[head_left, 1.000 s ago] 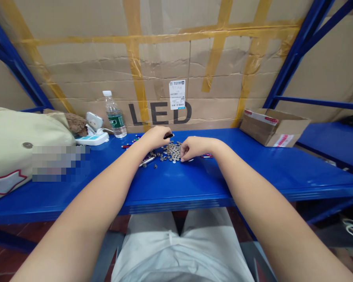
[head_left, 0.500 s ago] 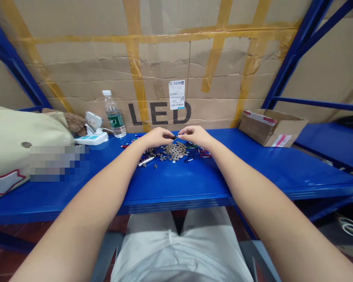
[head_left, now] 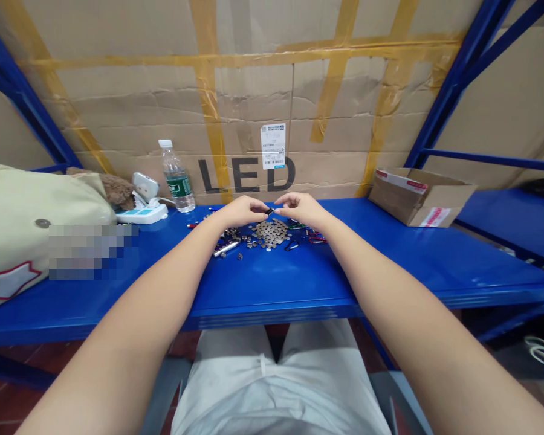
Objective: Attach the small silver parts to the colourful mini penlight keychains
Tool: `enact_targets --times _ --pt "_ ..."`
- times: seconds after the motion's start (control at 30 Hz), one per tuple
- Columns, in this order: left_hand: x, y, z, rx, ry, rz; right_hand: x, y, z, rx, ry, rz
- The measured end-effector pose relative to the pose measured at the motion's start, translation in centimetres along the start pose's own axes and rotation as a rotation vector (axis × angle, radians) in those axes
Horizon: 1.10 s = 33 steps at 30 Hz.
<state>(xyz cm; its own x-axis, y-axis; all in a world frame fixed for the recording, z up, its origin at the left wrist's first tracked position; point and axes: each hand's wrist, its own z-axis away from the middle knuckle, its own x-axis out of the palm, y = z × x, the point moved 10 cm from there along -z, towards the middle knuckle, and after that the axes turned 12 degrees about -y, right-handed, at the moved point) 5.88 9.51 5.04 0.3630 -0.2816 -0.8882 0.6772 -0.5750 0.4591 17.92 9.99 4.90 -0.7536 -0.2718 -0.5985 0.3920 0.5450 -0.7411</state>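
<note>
Your left hand (head_left: 245,210) has its grip pinched around a small black piece (head_left: 269,212), held between thumb and fingertips just above the far part of a pile of small, flat silvery discs (head_left: 271,232). Your right hand (head_left: 301,207) faces it from the other side, thumb and fingers bent toward that piece; its fingertips are right beside the piece's end, but it is impossible to tell whether its grip touches the piece or holds anything. The discs lie on the blue bench (head_left: 272,284), in front of you and below both hands. To the left of the pile, partly behind your left forearm, you have small metal fittings (head_left: 240,257) scattered about and a silvery pen-shaped item (head_left: 226,249) lying at a slant. To the right of the pile lies a black clip (head_left: 292,246), with green clips (head_left: 295,224) and red clips (head_left: 316,238) near it, some partly under your right hand. Farther left, a clear bottle (head_left: 178,181) with a green label stands upright near a white power strip (head_left: 144,214), and a cream bag (head_left: 27,205) rests at the bench's left end. Well to your right sits a cardboard box (head_left: 419,196), near the back edge
</note>
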Motion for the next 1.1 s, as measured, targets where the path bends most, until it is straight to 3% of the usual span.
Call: enact_targets --times 0.23,0.43,0.57,0.8,1.1 --pt "-1.0 -0.2 0.2 0.036 0.116 -0.078 1.1 -1.2 0.0 -0.036 -0.067 0.167" --pt "-1.9 -0.4 0.4 0.049 0.221 -0.127 5.7 -4.8 0.7 -0.138 -0.282 0.284" --pt "-1.8 -0.4 0.5 0.059 0.219 -0.154 8.1 -4.8 1.1 -0.081 -0.447 0.356" --pt "-1.8 -0.3 0.5 0.059 0.224 -0.167 8.1 -3.9 1.6 -0.026 -0.532 0.4" --pt "-1.7 -0.3 0.4 0.055 0.206 -0.185 8.5 -3.9 1.3 -0.031 -0.519 0.452"
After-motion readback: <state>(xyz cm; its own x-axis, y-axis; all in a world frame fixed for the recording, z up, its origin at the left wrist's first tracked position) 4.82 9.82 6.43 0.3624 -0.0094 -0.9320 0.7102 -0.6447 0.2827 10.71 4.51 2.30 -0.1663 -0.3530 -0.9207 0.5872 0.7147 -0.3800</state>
